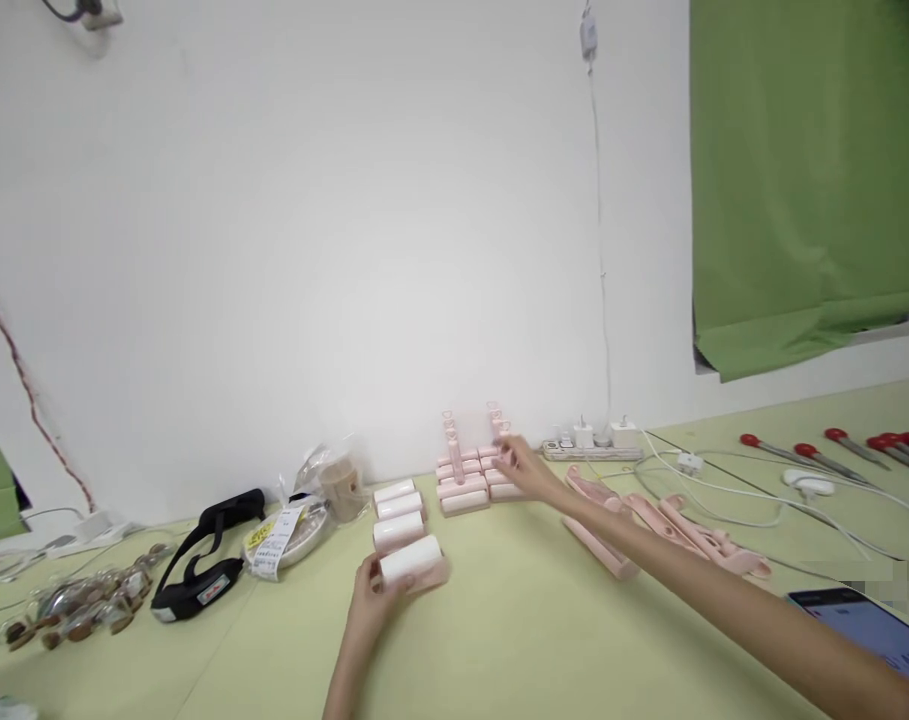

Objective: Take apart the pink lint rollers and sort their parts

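From where I stand, the white wall [349, 230] fills most of the view, with a green cloth [806, 180] hanging on it and the pale green bench [536, 630] running along its foot. Loose pink pieces [604, 548] lie on the bench, partly behind the person's right forearm; if that arm dropped or swung, it could sweep them out of place. Near the wall sits a stacked block of pink rollers [465, 497]. The right hand [527, 468] is at its right side, fingers drawn nearly together; I cannot tell whether they pinch anything. Left of the block, white rolls [400, 528] stand in a short file, and the left hand [371, 597] curls part-open round the left end of the nearest roller [413, 560], which rests in a pink shell. A push backwards there could shunt the file askew. Smallest are the slim upright handles [455, 452] on the block: narrow-footed, they look likeliest to topple from a knuckle's brush.
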The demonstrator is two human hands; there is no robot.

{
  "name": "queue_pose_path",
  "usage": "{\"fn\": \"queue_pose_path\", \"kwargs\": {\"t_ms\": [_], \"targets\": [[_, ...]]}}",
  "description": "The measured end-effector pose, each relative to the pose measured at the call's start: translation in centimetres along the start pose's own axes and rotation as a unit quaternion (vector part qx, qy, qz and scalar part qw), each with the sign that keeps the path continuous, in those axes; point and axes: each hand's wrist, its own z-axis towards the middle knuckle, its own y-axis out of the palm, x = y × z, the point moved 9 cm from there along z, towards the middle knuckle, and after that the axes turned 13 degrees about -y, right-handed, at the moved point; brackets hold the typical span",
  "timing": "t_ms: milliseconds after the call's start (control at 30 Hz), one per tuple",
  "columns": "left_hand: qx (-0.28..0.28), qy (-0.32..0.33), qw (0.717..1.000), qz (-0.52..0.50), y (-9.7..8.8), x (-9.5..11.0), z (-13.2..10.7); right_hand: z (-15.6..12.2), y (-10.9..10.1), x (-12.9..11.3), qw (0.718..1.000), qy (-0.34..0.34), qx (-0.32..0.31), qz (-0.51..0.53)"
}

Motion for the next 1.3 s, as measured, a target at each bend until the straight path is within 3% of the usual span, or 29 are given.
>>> {"fn": "queue_pose_path", "kwargs": {"t_ms": [100,200,300,367,500,667,733,833,933,1000,1100,1200,1300], "targets": [[-0.135,-0.018,0.991,-0.002,3.8,3.5,-2.5,-5.6,3.7,-0.4,0.992,0.032,-0.076,0.098],[-0.258,-0.051,0.961,0.088,8.9,6.9,-5.2,-11.3,6.7,0.1,0.964,0.103,-0.116,0.217],[-0.295,-0.074,0.941,0.150,12.7,9.5,-6.1,-15.9,9.7,0.7,0.813,0.260,-0.131,0.503],[-0.296,-0.086,0.935,0.177,14.5,10.4,-5.8,-17.3,10.1,1.2,0.724,0.330,-0.100,0.597],[-0.259,-0.088,0.942,0.194,15.4,11.5,-4.0,-17.1,9.2,2.3,0.639,0.370,-0.020,0.674],[-0.197,-0.033,0.975,0.096,11.9,12.9,-2.4,-16.1,7.9,2.6,0.563,0.358,0.021,0.745],[-0.175,-0.009,0.984,0.040,10.6,12.2,-2.4,-15.4,6.7,3.1,0.549,0.329,0.052,0.767],[-0.154,0.005,0.985,-0.071,9.8,9.0,-2.9,-14.5,4.5,3.6,0.552,0.281,0.096,0.779],[-0.199,-0.003,0.976,-0.087,11.5,4.9,-4.1,-14.3,3.6,3.3,0.569,0.266,0.085,0.773],[-0.211,-0.001,0.977,-0.015,12.4,3.4,-5.1,-14.4,3.9,2.8,0.578,0.266,0.064,0.769],[-0.185,0.072,0.977,0.074,12.6,5.0,-6.9,-14.9,5.0,2.0,0.589,0.269,0.038,0.761],[-0.280,0.154,0.945,0.066,14.0,8.4,-10.1,-15.5,6.1,1.5,0.603,0.275,0.023,0.748],[-0.349,0.171,0.919,0.061,14.9,10.2,-12.4,-15.9,6.7,1.2,0.628,0.292,0.007,0.722]]}}
